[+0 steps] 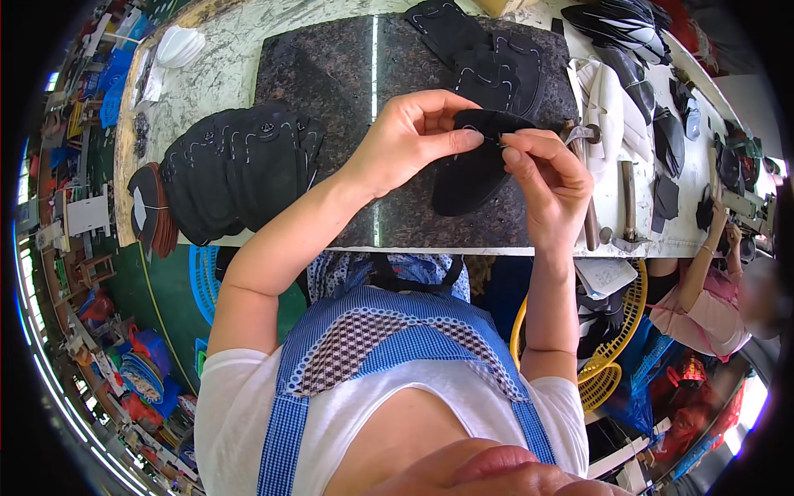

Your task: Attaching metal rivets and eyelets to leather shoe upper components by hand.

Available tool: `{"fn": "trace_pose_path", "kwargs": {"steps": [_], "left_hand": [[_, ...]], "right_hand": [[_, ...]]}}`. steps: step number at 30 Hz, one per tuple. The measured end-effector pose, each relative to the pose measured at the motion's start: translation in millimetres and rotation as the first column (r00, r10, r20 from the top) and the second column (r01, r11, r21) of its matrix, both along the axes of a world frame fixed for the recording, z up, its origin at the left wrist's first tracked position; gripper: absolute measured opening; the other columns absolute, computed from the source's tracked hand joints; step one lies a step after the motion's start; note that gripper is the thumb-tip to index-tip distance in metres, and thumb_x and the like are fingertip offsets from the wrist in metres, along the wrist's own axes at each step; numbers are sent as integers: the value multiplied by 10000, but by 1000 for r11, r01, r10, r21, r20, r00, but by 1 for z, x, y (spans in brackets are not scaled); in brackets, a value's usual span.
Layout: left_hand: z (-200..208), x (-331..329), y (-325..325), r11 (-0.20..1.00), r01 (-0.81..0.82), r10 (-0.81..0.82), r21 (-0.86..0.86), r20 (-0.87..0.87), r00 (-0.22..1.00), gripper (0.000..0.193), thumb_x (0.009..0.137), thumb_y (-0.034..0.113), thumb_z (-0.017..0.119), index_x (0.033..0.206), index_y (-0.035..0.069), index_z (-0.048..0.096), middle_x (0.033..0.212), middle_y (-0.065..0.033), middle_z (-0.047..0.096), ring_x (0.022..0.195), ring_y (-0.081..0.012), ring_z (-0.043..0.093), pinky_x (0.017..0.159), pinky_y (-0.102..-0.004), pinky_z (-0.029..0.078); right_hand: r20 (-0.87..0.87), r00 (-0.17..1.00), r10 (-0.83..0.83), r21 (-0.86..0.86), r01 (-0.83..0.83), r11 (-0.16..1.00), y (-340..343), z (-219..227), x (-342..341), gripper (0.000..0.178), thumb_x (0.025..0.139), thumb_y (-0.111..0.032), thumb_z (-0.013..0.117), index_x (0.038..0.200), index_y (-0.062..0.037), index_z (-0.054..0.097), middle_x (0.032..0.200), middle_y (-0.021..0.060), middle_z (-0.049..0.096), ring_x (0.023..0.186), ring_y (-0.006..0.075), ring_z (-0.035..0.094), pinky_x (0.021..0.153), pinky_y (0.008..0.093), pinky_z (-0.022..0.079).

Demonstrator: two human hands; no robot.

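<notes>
Above the dark speckled stone slab (pixel 331 99), my left hand (pixel 405 140) pinches a black shoe upper piece (pixel 471 183) by its upper edge, thumb on top. The piece hangs down with its rounded end toward me. My right hand (pixel 552 178) is closed at the piece's right edge, thumb and forefinger pinched by a tiny pale bit; whether this is thread cannot be made out. Several similar black upper pieces (pixel 496 78) with white stitching lie just beyond my hands. A larger overlapping row of black upper pieces (pixel 240 174) rests at the left.
Reddish-brown soles (pixel 164 219) stand at the table's left end. White foot-shaped forms (pixel 608 107) and a hammer (pixel 630 202) lie at the right. Below the table edge are a yellow basket (pixel 633 318) and a blue basket (pixel 201 285). Another person (pixel 703 310) works at far right.
</notes>
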State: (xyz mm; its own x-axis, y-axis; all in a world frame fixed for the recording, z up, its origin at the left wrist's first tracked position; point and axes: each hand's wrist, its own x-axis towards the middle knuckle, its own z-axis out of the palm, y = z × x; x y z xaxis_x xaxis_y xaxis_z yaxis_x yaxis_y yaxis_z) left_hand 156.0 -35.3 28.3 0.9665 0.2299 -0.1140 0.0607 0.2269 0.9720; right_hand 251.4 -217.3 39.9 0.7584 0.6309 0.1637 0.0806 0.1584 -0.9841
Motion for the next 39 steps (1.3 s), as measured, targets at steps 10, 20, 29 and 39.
{"fn": "trace_pose_path", "kwargs": {"steps": [10, 20, 29, 39], "left_hand": [[6, -28, -20, 983, -73, 83, -166, 51, 995, 299, 923, 46, 699, 1219, 15, 661, 1035, -57, 719, 917, -93, 671, 841, -245, 549], [3, -30, -39, 973, -191, 216, -127, 232, 948, 234, 883, 21, 746, 1111, -8, 704, 999, -53, 714, 911, -85, 665, 803, -219, 546], [2, -38, -43, 965, -261, 261, -23, 179, 949, 267, 849, -5, 766, 1113, -20, 723, 1022, -58, 702, 874, -83, 655, 740, -196, 521], [-4, -42, -59, 940, -261, 167, 219, 372, 913, 194, 850, 56, 766, 1041, 35, 742, 1002, -98, 712, 937, -211, 682, 826, -327, 535]], "right_hand": [[26, 997, -73, -30, 74, 997, 2, 8, -28, 316, 891, 41, 712, 1184, 26, 594, 964, 71, 678, 868, 90, 645, 789, 214, 529], [112, 990, -87, -80, 96, 992, -2, 13, -34, 211, 865, 43, 733, 1057, 22, 649, 921, 61, 690, 824, 96, 648, 755, 232, 534], [409, 906, -109, -88, 159, 983, 0, 7, -34, 137, 795, 94, 719, 913, 26, 706, 858, 111, 686, 727, 169, 643, 678, 269, 509], [406, 905, -123, -25, 146, 989, -20, -6, -29, 551, 804, -49, 797, 1281, 55, 540, 1255, 145, 554, 1070, 206, 532, 922, 317, 427]]}}
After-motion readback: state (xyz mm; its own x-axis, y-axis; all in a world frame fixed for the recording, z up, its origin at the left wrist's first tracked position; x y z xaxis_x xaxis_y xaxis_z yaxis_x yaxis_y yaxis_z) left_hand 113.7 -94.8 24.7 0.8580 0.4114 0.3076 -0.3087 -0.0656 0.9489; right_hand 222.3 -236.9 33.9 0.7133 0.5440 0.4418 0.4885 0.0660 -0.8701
